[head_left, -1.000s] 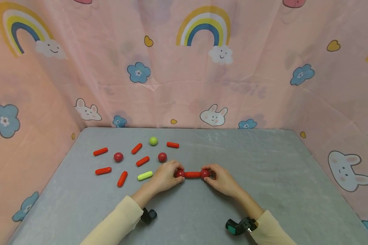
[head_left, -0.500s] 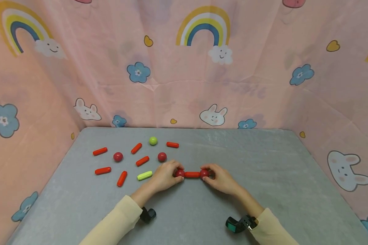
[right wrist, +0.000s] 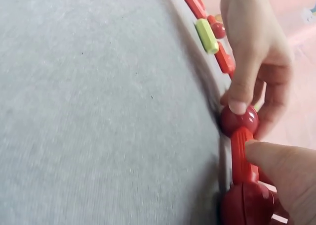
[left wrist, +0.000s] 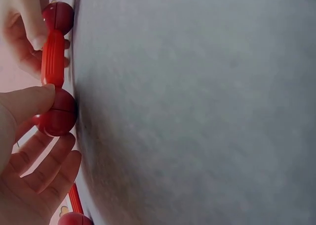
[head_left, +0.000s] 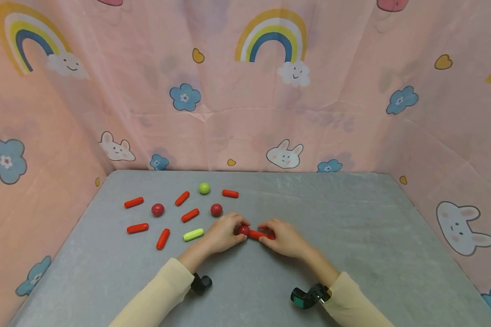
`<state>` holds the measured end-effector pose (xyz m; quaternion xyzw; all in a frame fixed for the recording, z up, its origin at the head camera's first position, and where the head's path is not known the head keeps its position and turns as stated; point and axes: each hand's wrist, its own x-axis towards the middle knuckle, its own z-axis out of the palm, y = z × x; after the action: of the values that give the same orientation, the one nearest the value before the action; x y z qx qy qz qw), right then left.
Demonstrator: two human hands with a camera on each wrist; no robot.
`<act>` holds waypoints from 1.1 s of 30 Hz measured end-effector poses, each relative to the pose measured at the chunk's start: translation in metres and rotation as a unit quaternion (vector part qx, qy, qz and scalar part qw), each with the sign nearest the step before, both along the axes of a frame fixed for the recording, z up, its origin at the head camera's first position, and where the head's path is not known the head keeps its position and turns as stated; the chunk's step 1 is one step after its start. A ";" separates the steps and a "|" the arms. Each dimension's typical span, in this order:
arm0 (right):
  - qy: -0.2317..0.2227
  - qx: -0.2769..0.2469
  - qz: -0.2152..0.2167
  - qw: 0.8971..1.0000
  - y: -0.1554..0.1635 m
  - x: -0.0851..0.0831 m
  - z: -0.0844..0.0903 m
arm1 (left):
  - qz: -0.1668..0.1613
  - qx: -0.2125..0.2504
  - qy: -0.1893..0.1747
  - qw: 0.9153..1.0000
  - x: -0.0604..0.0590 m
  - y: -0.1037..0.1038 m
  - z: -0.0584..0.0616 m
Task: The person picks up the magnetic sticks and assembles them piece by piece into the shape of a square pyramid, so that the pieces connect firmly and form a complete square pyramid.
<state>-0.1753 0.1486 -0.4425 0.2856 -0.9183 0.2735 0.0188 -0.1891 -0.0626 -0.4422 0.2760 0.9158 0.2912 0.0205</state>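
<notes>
left hand (head_left: 220,235) pinching a dark red ball (head_left: 243,230) between thumb and fingertips, ball touching the grey table (head_left: 352,236). right hand (head_left: 281,238) curled round a red stick (head_left: 257,234) and a second red ball (left wrist: 58,16), mostly hidden under its fingers (right wrist: 289,173) in the head view. stick joined end to end with both balls, spanning the gap between the two hands. just left of the left fingers: lime stick (head_left: 193,234). beyond them, loose red ball (head_left: 216,209), red sticks, lime ball (head_left: 204,188).
</notes>
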 end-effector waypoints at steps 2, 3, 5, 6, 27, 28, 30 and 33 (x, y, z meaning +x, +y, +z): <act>0.005 0.012 -0.002 1.000 -0.003 0.000 0.000 | 0.001 0.000 -0.002 1.000 -0.002 0.001 0.000; 0.007 0.019 -0.004 1.000 -0.004 0.000 0.000 | 0.001 0.001 -0.003 1.000 -0.002 0.002 0.000; 0.002 0.029 -0.008 1.000 -0.006 0.000 0.000 | 0.000 0.001 -0.004 1.000 -0.004 0.004 -0.001; 0.001 0.034 -0.009 0.999 -0.007 0.000 0.001 | 0.000 0.001 -0.005 1.000 -0.005 0.004 -0.001; -0.036 -0.006 -0.037 0.999 0.000 0.002 -0.002 | 0.000 0.044 -0.001 0.999 0.001 -0.016 0.007; -0.039 -0.006 -0.043 0.998 0.001 0.002 -0.002 | 0.002 0.045 -0.002 0.999 0.002 -0.019 0.008; -0.043 -0.008 -0.055 0.998 0.003 0.001 -0.003 | 0.007 0.053 -0.011 0.999 0.004 -0.025 0.012; -0.052 -0.008 -0.075 0.996 0.006 0.002 -0.003 | 0.019 0.065 -0.022 0.997 0.008 -0.035 0.018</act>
<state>-0.1737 0.1547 -0.4454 0.2014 -0.9345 0.2935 -0.0064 -0.1813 -0.0974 -0.4243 0.2523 0.8993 0.3567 0.0173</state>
